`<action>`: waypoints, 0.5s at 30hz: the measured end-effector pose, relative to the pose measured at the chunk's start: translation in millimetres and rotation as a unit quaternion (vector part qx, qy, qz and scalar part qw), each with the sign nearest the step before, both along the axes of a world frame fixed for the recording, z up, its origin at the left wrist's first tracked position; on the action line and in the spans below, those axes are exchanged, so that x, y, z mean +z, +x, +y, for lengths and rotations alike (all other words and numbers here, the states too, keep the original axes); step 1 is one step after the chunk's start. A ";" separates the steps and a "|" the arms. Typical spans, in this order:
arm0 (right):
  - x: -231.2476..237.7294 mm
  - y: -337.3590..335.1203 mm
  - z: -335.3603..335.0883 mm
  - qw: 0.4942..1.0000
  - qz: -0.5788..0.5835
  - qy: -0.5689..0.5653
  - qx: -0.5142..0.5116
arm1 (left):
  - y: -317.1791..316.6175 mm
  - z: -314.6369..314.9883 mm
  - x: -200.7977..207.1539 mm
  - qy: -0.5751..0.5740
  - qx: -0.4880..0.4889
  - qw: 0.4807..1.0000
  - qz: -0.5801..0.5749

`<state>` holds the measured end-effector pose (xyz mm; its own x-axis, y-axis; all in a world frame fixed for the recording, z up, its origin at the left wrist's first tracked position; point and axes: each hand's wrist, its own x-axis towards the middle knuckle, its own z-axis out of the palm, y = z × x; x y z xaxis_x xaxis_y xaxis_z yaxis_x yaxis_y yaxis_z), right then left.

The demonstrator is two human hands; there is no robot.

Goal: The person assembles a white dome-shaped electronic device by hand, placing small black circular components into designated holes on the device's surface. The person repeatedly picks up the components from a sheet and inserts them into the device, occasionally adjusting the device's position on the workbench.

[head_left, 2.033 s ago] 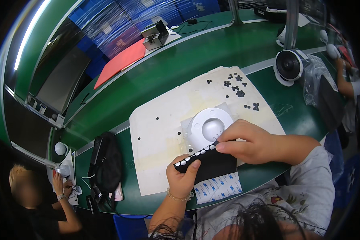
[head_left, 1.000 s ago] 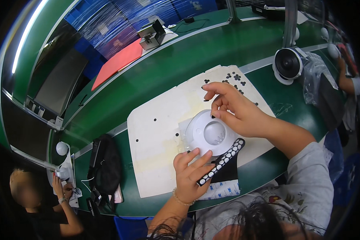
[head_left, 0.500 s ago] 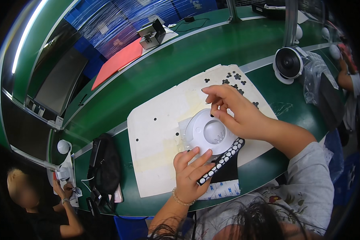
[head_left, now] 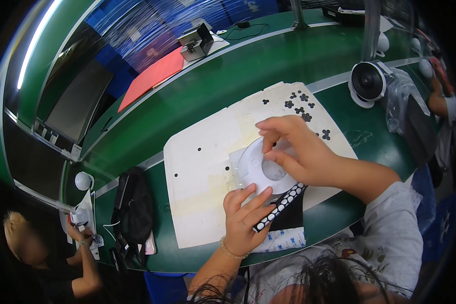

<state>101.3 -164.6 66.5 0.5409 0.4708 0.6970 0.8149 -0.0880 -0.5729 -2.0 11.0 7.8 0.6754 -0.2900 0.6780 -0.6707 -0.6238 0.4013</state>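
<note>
A round white plastic part point(head_left: 257, 167) lies on the white mat point(head_left: 202, 167) in the middle of the green bench. My right hand point(head_left: 296, 149) reaches over it, thumb and forefinger pinched at the part's middle hollow; whatever is between them is too small to make out. My left hand point(head_left: 243, 220) rests flat at the part's near edge, fingers spread, steadying it. Just right of that hand lies a black strip of small white round pads point(head_left: 281, 205) on a dark sheet. Several small black pieces point(head_left: 301, 104) are scattered at the mat's far right corner.
A white round camera-like device point(head_left: 366, 83) and a clear plastic bag point(head_left: 403, 96) stand at the right. A red sheet point(head_left: 149, 78) and a small grey machine point(head_left: 195, 43) lie far back. A black bag point(head_left: 134, 213) sits left. Another person point(head_left: 45, 253) works at lower left.
My right hand let go of the black strip, moved out to the far black pieces, then came back over the white part's middle. My left hand shifted onto the part's near edge.
</note>
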 end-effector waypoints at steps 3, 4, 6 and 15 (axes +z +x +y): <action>2.5 -0.4 7.8 0.998 0.004 -0.060 0.028 | 1.5 0.3 -0.6 0.001 -0.004 1.000 -0.010; 2.0 -0.3 9.3 0.998 0.019 -0.053 0.033 | 1.5 0.3 -0.9 0.002 -0.003 1.000 -0.014; 0.0 0.4 11.8 0.997 0.049 -0.038 0.041 | 1.7 0.1 -1.1 0.002 -0.003 1.000 -0.018; -4.9 0.6 12.8 0.994 0.090 -0.025 0.055 | 1.2 0.4 -0.7 0.002 0.000 1.000 -0.013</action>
